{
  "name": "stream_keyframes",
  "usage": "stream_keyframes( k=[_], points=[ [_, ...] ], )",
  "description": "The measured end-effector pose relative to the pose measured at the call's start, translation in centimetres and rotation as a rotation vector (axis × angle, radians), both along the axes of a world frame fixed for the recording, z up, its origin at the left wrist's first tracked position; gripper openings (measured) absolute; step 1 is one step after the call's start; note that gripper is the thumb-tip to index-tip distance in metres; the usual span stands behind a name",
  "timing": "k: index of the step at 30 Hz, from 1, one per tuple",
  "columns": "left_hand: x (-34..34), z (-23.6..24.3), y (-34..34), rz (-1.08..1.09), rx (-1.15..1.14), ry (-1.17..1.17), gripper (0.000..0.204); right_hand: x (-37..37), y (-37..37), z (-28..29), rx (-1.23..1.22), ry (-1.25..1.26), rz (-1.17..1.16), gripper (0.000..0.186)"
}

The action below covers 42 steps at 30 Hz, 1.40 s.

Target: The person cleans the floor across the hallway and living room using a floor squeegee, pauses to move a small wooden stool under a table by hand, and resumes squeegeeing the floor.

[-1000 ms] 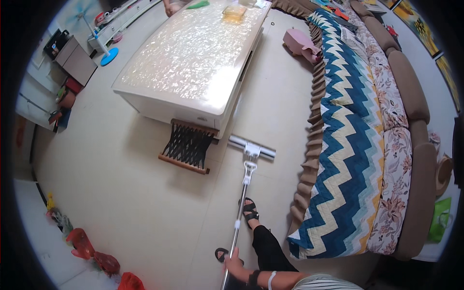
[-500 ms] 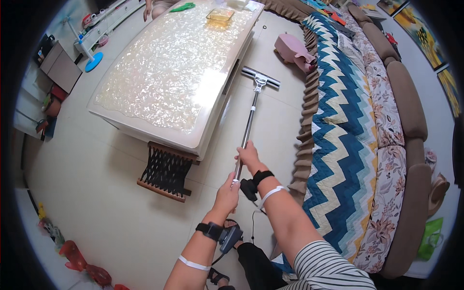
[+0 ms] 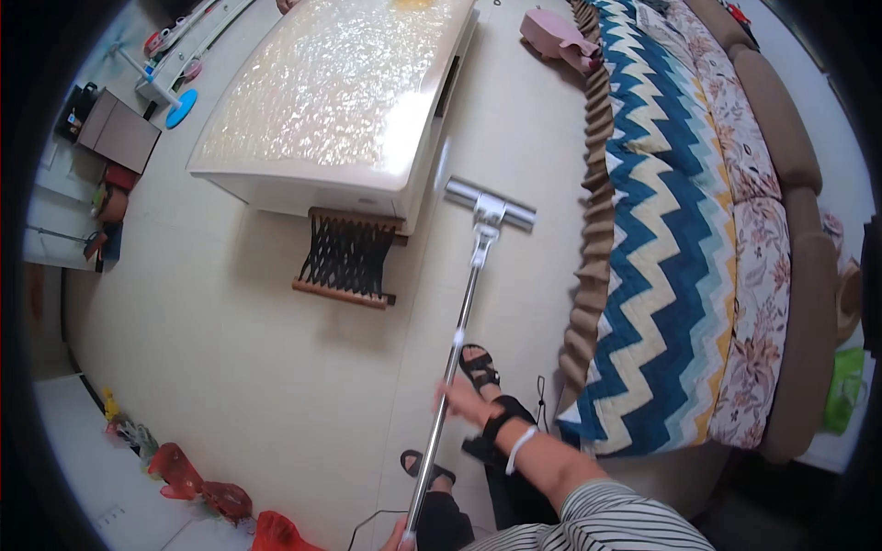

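Note:
I have a flat mop with a silver pole (image 3: 468,298) in both hands, its wide head (image 3: 490,204) on the pale tiled floor between the white coffee table and the sofa. My right hand (image 3: 461,400) grips the pole partway up, my wrist wearing a black band and a white one. My left hand (image 3: 397,536) is wrapped round its lower end, mostly cut off by the bottom edge. My sandalled feet (image 3: 480,367) show either side of the pole.
The table (image 3: 312,110) has a folding stool (image 3: 347,257) at its near end. The sofa (image 3: 661,275) with a zigzag quilt lines the right, a pink object (image 3: 551,37) beside it. A fan stand (image 3: 181,108) and red items (image 3: 179,470) are leftward; a person (image 3: 287,5) shows behind the table.
The mop head went away from me between the earlier frames and has since come back toward me. My arms have drawn back down with the pole.

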<state>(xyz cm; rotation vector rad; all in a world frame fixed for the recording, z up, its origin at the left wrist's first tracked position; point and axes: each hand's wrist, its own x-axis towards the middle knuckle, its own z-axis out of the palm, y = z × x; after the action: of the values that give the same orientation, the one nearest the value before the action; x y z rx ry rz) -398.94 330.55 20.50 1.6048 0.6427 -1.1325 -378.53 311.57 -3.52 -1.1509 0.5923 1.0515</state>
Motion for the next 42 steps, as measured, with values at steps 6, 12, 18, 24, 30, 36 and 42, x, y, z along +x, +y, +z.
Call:
stream_keyframes(
  k=[6, 12, 18, 24, 30, 36, 42],
  points=[
    [-10.7, 7.5, 8.1, -0.039, 0.135, 0.093, 0.039, -26.8, 7.3, 7.5, 0.489, 0.477, 0.176, 0.032],
    [-11.6, 9.7, 13.1, -0.112, 0.223, 0.063, 0.04, -26.6, 11.7, 9.6, 0.54, 0.532, 0.027, 0.022],
    [-8.4, -0.9, 8.7, -0.442, 0.226, -0.388, 0.042, -10.7, 6.1, 1.8, -0.27, -0.26, -0.337, 0.018],
    [13.5, -9.1, -7.2, -0.158, -0.151, -0.232, 0.048, 9.5, -8.5, -1.2, -0.607, -0.284, -0.56, 0.02],
    [11.9, -8.6, -4.6, -0.293, -0.104, -0.263, 0.049, 11.0, -10.4, -1.6, -0.639, -0.114, -0.312, 0.042],
    [5.3, -0.9, 5.5, -0.507, 0.061, 0.012, 0.041, -1.8, 0.1, 0.3, -0.6, -0.092, -0.341, 0.038],
    [-4.3, 4.1, 18.8, -0.616, 0.073, -0.035, 0.039, -19.3, 14.1, 2.0, -0.501, 0.129, -0.339, 0.041]
  ],
)
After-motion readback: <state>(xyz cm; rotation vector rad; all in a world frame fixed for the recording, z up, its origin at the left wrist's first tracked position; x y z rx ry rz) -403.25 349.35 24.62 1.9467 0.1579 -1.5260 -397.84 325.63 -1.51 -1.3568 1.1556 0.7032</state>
